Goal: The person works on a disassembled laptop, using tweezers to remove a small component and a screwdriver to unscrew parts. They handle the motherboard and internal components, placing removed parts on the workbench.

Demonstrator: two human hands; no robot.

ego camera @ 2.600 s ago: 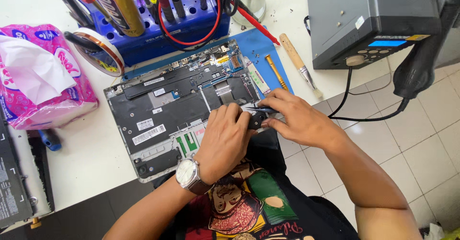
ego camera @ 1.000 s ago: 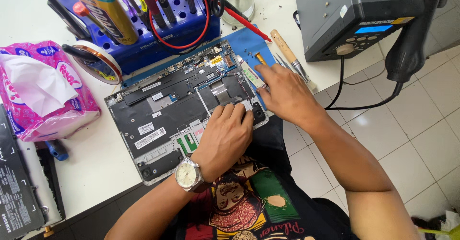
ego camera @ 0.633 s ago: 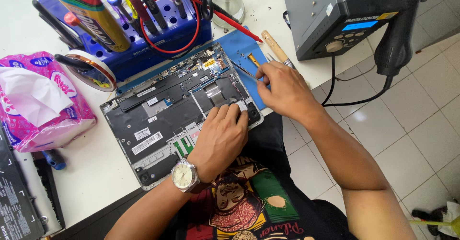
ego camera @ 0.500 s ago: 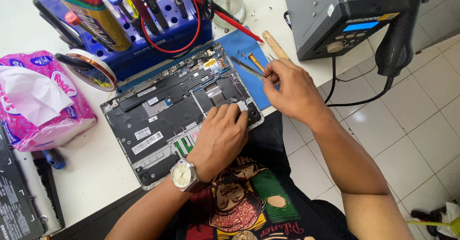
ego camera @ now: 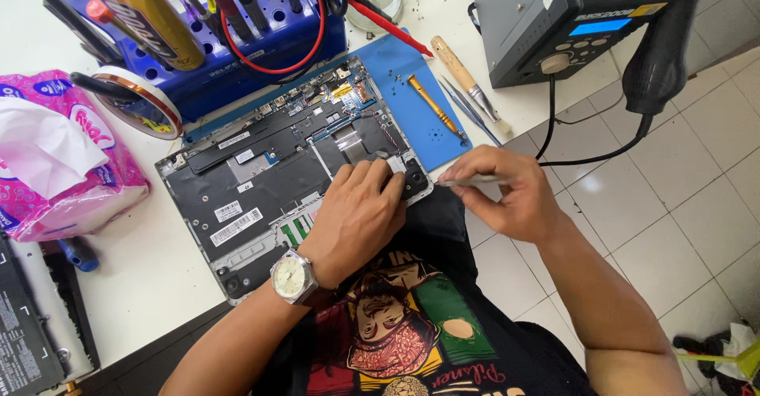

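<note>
A person seated at a white workbench [ego camera: 134, 285] presses the left hand [ego camera: 356, 218] flat, fingers spread, on the near right corner of an opened laptop [ego camera: 277, 174], apparently to keep the case from sliding while the inner parts lie exposed. The laptop rests bottom-up at the table's near edge, its right end on a blue mat [ego camera: 416, 95]. The right hand [ego camera: 507, 194] is held just off the table edge, fingers pinched shut on a pair of slim metal tweezers [ego camera: 467, 180] whose tips point back toward the corner under the left hand; what, if anything, sits between the tips is too small to tell. A brass-coloured screwdriver [ego camera: 434, 107] and a wooden-handled tool [ego camera: 467, 75] lie on and beside the mat, within easy reach of the right hand, and small dark screws dot the mat. Behind the laptop stands a blue tool rack [ego camera: 261, 48] crowded with drivers and a red lead. A pink tissue pack [ego camera: 63, 159] sits to the left, and a grey station [ego camera: 570, 16] with a black handpiece occupies the right.
</note>
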